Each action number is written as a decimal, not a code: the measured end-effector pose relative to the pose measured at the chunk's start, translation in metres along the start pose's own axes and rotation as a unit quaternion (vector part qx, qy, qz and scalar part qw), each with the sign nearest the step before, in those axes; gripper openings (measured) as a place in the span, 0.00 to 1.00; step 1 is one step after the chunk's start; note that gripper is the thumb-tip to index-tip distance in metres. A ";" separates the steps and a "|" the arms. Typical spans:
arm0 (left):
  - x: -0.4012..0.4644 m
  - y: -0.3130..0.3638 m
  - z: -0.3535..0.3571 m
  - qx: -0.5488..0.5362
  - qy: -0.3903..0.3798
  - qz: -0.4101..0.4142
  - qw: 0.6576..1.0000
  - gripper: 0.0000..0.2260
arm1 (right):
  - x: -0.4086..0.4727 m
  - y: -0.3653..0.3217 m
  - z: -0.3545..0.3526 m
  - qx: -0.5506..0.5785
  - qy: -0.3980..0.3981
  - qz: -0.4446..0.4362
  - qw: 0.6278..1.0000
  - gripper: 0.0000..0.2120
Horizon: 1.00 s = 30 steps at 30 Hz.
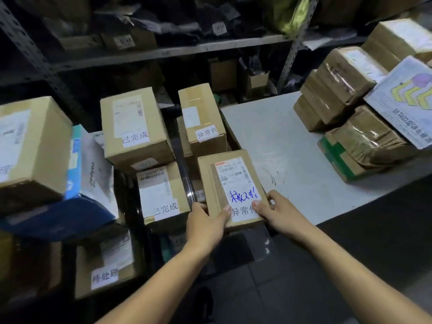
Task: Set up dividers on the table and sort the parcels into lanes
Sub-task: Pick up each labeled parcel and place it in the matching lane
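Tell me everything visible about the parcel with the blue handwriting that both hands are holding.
The parcel with blue handwriting is a flat brown cardboard box lying label-up, slightly tilted, at the white table's near left edge. A white shipping label with a red strip covers its top; below the blue scrawl sits a printed tag reading 异常件. The left hand and right hand grip its near corners, thumbs on top. Another box tagged 异常件 stands behind it.

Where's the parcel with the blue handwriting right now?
Head view, centre: the parcel with blue handwriting is held by the left hand and right hand, at the white table's left edge.
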<state>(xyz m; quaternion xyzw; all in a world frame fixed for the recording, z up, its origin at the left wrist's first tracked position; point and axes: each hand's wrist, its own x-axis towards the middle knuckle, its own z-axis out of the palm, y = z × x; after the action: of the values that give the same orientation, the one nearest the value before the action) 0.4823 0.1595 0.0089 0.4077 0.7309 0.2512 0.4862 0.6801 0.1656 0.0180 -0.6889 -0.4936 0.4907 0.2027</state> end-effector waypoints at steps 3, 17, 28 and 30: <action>0.007 -0.009 0.001 0.029 -0.005 -0.012 0.999 0.22 | 0.009 0.011 0.010 -0.002 0.004 0.009 1.000 0.12; 0.008 0.005 0.006 -0.065 -0.046 0.053 0.995 0.17 | 0.018 0.046 0.052 -0.006 0.020 0.053 0.998 0.08; 0.012 0.000 0.006 -0.062 -0.053 0.084 0.993 0.21 | 0.000 0.063 0.057 0.015 0.039 0.074 0.996 0.08; 0.013 0.000 0.005 -0.059 -0.056 0.088 0.993 0.21 | -0.002 0.065 0.060 0.018 0.037 0.076 0.996 0.09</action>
<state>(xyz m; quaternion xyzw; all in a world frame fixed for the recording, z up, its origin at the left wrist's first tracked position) 0.4843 0.1706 0.0005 0.4542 0.6477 0.3124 0.5260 0.6587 0.1240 -0.0565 -0.7386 -0.4226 0.4875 0.1956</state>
